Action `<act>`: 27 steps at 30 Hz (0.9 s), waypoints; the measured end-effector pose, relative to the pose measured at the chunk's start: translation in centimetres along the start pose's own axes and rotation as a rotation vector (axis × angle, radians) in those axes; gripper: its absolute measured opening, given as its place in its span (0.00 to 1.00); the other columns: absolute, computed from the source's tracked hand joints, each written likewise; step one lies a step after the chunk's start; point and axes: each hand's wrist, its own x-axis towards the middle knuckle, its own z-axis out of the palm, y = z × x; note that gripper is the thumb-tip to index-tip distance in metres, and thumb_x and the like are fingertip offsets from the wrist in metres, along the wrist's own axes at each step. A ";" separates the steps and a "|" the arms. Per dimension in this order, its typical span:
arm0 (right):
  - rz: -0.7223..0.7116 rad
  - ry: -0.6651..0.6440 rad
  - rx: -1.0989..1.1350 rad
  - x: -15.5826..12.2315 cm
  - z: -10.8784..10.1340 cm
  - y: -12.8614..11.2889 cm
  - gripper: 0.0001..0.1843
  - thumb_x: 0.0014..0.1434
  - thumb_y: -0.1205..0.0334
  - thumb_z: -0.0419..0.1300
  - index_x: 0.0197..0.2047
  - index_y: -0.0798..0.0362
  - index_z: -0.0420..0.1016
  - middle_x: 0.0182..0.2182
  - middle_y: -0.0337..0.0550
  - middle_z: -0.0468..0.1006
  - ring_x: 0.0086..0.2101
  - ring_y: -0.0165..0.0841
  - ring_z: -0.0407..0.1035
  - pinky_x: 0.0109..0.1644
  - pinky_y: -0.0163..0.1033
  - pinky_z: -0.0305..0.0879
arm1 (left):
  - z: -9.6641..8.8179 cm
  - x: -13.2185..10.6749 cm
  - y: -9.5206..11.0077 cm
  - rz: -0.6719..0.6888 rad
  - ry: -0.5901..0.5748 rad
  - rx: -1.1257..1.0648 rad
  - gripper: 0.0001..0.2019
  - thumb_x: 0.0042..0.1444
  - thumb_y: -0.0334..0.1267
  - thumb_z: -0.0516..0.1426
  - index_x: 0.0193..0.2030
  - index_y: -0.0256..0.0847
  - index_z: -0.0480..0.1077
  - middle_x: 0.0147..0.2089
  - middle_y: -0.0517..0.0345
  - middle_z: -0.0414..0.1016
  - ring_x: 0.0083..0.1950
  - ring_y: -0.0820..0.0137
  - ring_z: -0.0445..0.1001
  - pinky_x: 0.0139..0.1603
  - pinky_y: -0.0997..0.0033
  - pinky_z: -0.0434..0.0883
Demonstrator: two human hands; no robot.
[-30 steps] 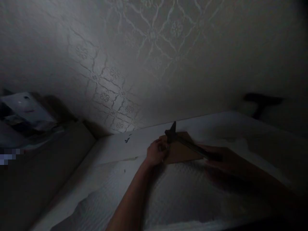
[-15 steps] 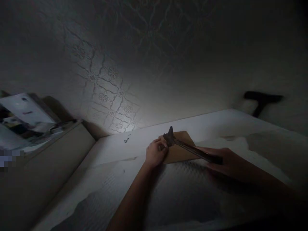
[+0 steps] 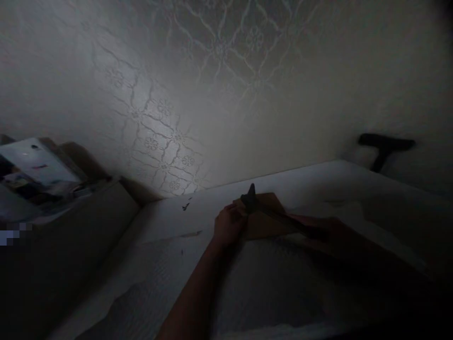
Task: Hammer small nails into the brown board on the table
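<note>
My right hand (image 3: 325,236) is wrapped around the dark handle of a hammer (image 3: 279,217). The hammer's head (image 3: 249,199) points up and to the left, over the far-left part of a flat brown board (image 3: 267,226). Right beside the head, my left hand (image 3: 229,224) has its fingers bent together at the board's left edge. What those fingers hold, if anything, is too dark and partly covered to make out. The board lies on a pale, worn surface (image 3: 166,224).
Small dark bits (image 3: 186,206) lie on the white strip left of my hands. A black T-shaped object (image 3: 385,144) is at the far right by the wall. At left, a low cabinet-like block (image 3: 88,245) carries a white box (image 3: 38,160) and clutter. Patterned wall (image 3: 166,118) rises behind.
Light has shifted: the wall is brighter, while my hands, the hammer and the board are darker. Both hands and the hammer stay in nearly the same place.
</note>
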 end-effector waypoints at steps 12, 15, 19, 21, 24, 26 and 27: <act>-0.017 0.008 0.017 0.0 0.0 0.2 0.30 0.57 0.62 0.55 0.64 0.51 0.63 0.53 0.47 0.75 0.48 0.44 0.71 0.53 0.47 0.65 | -0.2 -0.1 0.4 0.003 0.016 0.002 0.06 0.52 0.36 0.59 0.36 0.42 0.76 0.59 0.51 0.70 0.59 0.59 0.69 0.59 0.60 0.64; 0.014 -0.006 0.008 -0.1 0.0 0.1 0.30 0.57 0.61 0.55 0.64 0.50 0.62 0.52 0.45 0.75 0.46 0.43 0.72 0.52 0.46 0.66 | -0.1 -0.1 0.3 -0.006 0.017 -0.019 0.05 0.52 0.36 0.59 0.36 0.41 0.76 0.59 0.52 0.69 0.58 0.59 0.69 0.59 0.61 0.64; -0.002 0.016 0.032 0.0 0.1 0.0 0.30 0.57 0.60 0.56 0.64 0.49 0.63 0.52 0.43 0.75 0.48 0.42 0.71 0.53 0.44 0.65 | 0.0 0.0 0.1 0.009 0.021 -0.036 0.05 0.52 0.36 0.59 0.35 0.42 0.76 0.58 0.52 0.70 0.58 0.61 0.69 0.59 0.62 0.64; -0.004 -0.010 0.032 0.1 0.1 0.0 0.30 0.57 0.60 0.56 0.63 0.49 0.63 0.53 0.43 0.75 0.49 0.42 0.71 0.53 0.44 0.65 | -0.1 0.0 0.2 0.022 0.019 -0.030 0.05 0.51 0.35 0.59 0.36 0.42 0.76 0.57 0.53 0.71 0.57 0.61 0.69 0.59 0.62 0.64; 0.006 -0.019 0.024 0.1 0.0 0.0 0.30 0.57 0.60 0.56 0.63 0.49 0.63 0.53 0.42 0.75 0.47 0.42 0.72 0.51 0.43 0.67 | -0.2 -0.1 0.3 0.013 0.019 -0.020 0.05 0.52 0.36 0.59 0.35 0.41 0.76 0.58 0.51 0.70 0.58 0.60 0.69 0.59 0.61 0.64; -0.008 -0.016 0.020 0.1 0.0 -0.1 0.30 0.56 0.60 0.56 0.63 0.50 0.64 0.53 0.42 0.75 0.48 0.43 0.71 0.52 0.43 0.66 | -0.2 -0.1 0.4 0.004 0.018 -0.019 0.06 0.52 0.36 0.59 0.36 0.41 0.76 0.57 0.51 0.71 0.57 0.60 0.69 0.58 0.61 0.65; -0.019 -0.014 0.024 0.0 0.0 -0.2 0.30 0.56 0.60 0.56 0.63 0.50 0.64 0.53 0.42 0.75 0.48 0.43 0.71 0.53 0.44 0.65 | -0.2 -0.1 0.4 0.003 0.018 -0.020 0.06 0.52 0.36 0.59 0.36 0.41 0.76 0.57 0.51 0.71 0.57 0.60 0.70 0.58 0.62 0.65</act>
